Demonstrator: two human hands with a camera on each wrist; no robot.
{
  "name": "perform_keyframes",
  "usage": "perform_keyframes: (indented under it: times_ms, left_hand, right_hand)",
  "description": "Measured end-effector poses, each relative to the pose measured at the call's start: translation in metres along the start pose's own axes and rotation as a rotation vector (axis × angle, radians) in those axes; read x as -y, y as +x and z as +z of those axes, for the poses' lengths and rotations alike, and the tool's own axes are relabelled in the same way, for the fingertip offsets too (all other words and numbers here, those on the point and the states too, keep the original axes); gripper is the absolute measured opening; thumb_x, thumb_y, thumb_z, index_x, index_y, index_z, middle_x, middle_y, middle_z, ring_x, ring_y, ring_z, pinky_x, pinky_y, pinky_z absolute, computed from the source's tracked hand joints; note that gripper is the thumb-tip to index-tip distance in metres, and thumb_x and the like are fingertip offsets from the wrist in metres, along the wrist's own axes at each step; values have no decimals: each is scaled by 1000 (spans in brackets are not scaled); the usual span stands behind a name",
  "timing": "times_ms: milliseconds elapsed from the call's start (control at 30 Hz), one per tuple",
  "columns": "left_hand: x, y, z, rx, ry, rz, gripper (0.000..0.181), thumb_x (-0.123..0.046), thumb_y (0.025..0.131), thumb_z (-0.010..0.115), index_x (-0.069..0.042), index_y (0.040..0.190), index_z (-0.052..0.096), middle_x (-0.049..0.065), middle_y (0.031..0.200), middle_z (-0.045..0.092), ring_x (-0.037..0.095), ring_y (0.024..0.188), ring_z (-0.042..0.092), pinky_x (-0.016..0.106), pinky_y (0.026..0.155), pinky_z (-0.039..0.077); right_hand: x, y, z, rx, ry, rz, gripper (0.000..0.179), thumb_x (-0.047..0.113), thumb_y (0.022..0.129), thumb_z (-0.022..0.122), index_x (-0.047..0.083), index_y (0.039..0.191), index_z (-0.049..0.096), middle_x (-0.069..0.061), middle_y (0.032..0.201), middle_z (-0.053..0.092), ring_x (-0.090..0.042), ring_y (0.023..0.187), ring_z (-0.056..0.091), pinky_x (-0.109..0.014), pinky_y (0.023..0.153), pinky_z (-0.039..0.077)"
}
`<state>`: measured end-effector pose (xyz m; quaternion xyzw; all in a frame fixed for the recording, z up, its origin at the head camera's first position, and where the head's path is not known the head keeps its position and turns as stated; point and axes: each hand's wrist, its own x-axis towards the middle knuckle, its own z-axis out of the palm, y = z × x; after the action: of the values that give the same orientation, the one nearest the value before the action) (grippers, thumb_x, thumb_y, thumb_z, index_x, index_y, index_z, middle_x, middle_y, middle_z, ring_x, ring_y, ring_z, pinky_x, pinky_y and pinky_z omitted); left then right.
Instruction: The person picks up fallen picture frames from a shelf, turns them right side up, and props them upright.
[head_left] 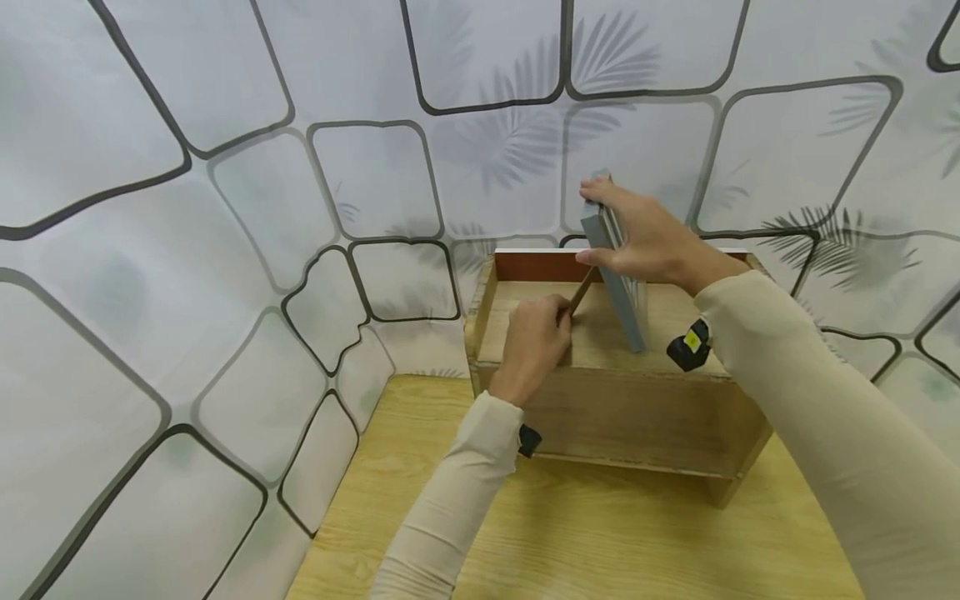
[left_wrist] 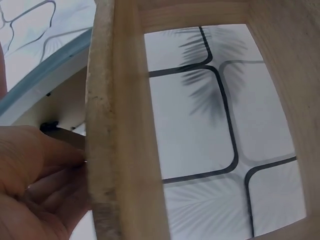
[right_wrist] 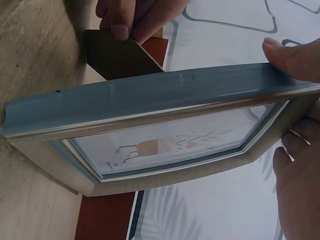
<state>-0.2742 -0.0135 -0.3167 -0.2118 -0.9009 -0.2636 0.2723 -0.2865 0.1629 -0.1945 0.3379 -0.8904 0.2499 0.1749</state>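
Observation:
A picture frame with a blue-grey edge stands tilted over the top board of a small wooden shelf. Its glazed front shows a drawing of a plant in the right wrist view. My right hand grips the upper part of the frame, thumb on one side and fingers on the other. Behind the frame, a brown support leg sticks out from its back. My left hand pinches that leg, thumb and fingers at its free edge.
The shelf stands on a yellow wood-grain table against a wall with patterned paper. Below the top board is an open compartment. A reddish-brown strip runs along the shelf's back. Each wrist wears a black camera.

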Motion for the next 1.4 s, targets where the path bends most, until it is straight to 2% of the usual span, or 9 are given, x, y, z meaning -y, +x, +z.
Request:
perform_keyframes:
  times_ms: [133, 233, 300, 367, 500, 600, 967, 1167, 1400]
  left_hand:
    - [-3, -3, -4, -10, 79, -2, 16, -16, 97, 71, -3, 105, 77, 7, 88, 77, 18, 74, 73, 31, 66, 58]
    - [-10, -6, -11, -51, 96, 20, 20, -20, 98, 69, -3, 106, 77, 6, 85, 77, 16, 69, 71, 31, 62, 58]
    - [-16, -7, -16, -77, 48, 43, 19, -20, 98, 69, -4, 95, 77, 3, 73, 72, 11, 57, 64, 27, 53, 53]
    - [-24, -7, -19, -89, -26, 62, 21, -23, 97, 70, -4, 92, 77, 2, 71, 73, 9, 57, 63, 25, 53, 52]
    - [-35, -4, -19, -54, -175, 52, 34, -31, 96, 72, 0, 107, 76, 7, 87, 78, 10, 74, 74, 26, 70, 58]
    - [-41, 0, -13, -16, -223, 19, 42, -37, 96, 71, 0, 114, 75, 7, 95, 78, 9, 80, 75, 24, 76, 58]
    - [-45, 4, 10, -29, -235, 8, 30, -40, 93, 74, -10, 88, 77, -4, 74, 74, -2, 59, 61, 10, 54, 43]
    - [-46, 4, 12, -34, -278, -3, 28, -37, 94, 74, -10, 86, 75, -3, 72, 73, -8, 52, 55, 9, 49, 43]
    - [-45, 3, 8, -23, -269, 13, 20, -29, 95, 73, -9, 91, 74, -1, 77, 76, -3, 60, 65, 8, 52, 44]
  right_hand:
    - [0, -2, -2, 22, 37, 31, 82, 26, 94, 74, -3, 156, 29, -20, 165, 21, -32, 155, 8, -48, 124, 9]
    - [-3, -5, -7, -14, 109, 50, 75, 34, 101, 62, 0, 158, 29, -17, 166, 18, -29, 155, 4, -46, 124, 4]
    - [-6, -6, -11, -44, 164, 65, 67, 36, 105, 53, 3, 159, 29, -15, 167, 18, -26, 155, 5, -46, 124, 4]
    - [-10, -5, -15, -74, 202, 74, 61, 35, 108, 46, 6, 159, 31, -13, 166, 21, -26, 155, 8, -46, 124, 5]
    - [-19, 1, -19, -92, 235, 121, 58, 37, 109, 38, 10, 159, 31, -10, 166, 24, -24, 154, 13, -47, 124, 8]
    - [-25, 7, -18, -93, 232, 143, 58, 38, 109, 37, 9, 159, 31, -9, 166, 24, -24, 154, 13, -48, 124, 8]
    - [-45, 19, -9, -15, 219, 148, 56, 36, 111, 34, 3, 156, 35, -17, 167, 16, -33, 154, 11, -53, 123, 9]
    - [-45, 19, -8, -15, 212, 149, 56, 36, 111, 35, 1, 154, 38, -19, 166, 20, -36, 153, 15, -56, 122, 13]
    - [-45, 19, -11, -35, 165, 122, 53, 30, 111, 38, -4, 150, 41, -26, 161, 27, -41, 150, 21, -57, 121, 15]
